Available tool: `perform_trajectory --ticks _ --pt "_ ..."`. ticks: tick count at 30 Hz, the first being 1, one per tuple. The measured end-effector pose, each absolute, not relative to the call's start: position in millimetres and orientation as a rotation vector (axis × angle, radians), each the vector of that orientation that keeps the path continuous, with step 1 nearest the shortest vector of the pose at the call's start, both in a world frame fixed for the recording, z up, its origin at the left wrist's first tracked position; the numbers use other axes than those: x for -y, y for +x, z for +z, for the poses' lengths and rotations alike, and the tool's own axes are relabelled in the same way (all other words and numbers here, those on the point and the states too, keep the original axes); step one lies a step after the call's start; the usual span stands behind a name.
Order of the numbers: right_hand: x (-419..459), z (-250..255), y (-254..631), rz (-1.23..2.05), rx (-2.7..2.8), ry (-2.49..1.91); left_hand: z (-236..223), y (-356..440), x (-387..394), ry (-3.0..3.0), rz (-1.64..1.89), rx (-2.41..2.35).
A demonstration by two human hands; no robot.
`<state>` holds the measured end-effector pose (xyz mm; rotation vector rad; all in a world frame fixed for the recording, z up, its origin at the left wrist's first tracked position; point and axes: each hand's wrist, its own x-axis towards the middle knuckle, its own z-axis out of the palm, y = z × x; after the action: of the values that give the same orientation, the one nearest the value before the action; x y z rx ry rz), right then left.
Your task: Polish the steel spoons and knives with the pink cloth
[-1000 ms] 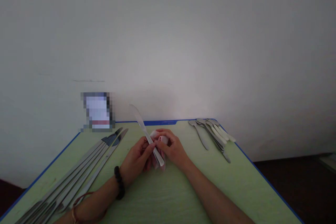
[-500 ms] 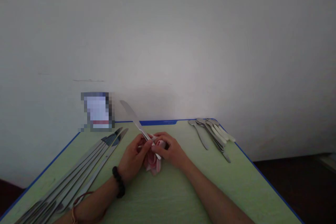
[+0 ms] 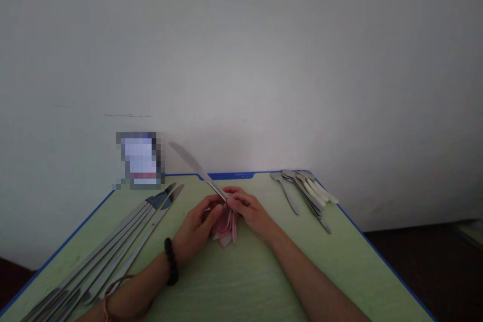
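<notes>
A silver table knife (image 3: 188,158) points up and to the left, its blade free above the far edge of the table. Around the end of its handle my right hand (image 3: 252,212) is closed, thumb on top. Folds of a pink and white cloth (image 3: 226,234) hang below the handle, between both hands. My left hand (image 3: 199,226) is closed with its fingers bent into this cloth, close to the knife handle. Fingers hide part of the handle and the upper cloth.
Several long table knives (image 3: 124,244) lie slanted on the green table (image 3: 226,292) at the left. Several spoons (image 3: 289,196), some with white handles (image 3: 315,193), lie at the right. A blurred-out upright object (image 3: 141,158) stands at the far left corner, before the wall (image 3: 241,60).
The knife has tipped lower to the left, and its handle end has moved up into my right fingers. The cloth has shifted slightly right; my left thumb has come off the handle.
</notes>
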<state>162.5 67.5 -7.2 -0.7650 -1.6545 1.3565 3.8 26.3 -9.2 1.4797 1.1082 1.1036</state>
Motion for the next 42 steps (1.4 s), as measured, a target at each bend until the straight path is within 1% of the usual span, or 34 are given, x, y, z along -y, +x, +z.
perform_trajectory --ticks 7,11,16,19,24,28,31,35,39,42 --pt "-74.4 -20.1 161.8 1.572 1.311 -0.777 -8.2 4.2 -25.5 1.374 1.152 -1.121" --pt "-71.8 -14.5 161.8 1.581 1.376 -0.822 -5.6 2.8 -26.7 1.313 1.235 -1.117" --pt "-63.6 0.3 160.0 1.394 1.732 -0.941 -2.4 2.7 -29.3 1.132 1.356 -1.057" --pt "-59.3 1.7 155.7 1.32 1.819 -0.963 -1.0 2.8 -29.2 1.104 1.404 -1.033" --pt "-55.2 -4.5 150.2 1.119 1.918 -0.958 -1.3 1.8 -28.2 1.151 1.337 -1.187" --pt "-55.2 -7.3 150.1 1.106 1.908 -0.959 -3.9 2.3 -29.2 1.261 1.235 -1.27" --pt "-56.6 -7.7 151.1 1.026 1.878 -0.992 -7.5 3.6 -30.6 1.304 1.18 -1.232" --pt "-57.5 -9.0 151.0 0.862 1.804 -1.099 -9.0 5.9 -27.7 1.551 1.111 -1.302" --pt "-56.8 -13.4 148.2 0.638 1.781 -1.279 -4.1 7.5 -19.9 1.972 0.883 -1.49" --pt "-54.4 -17.3 149.6 0.475 1.812 -1.409 -1.5 7.6 -17.3 2.118 0.785 -1.54"
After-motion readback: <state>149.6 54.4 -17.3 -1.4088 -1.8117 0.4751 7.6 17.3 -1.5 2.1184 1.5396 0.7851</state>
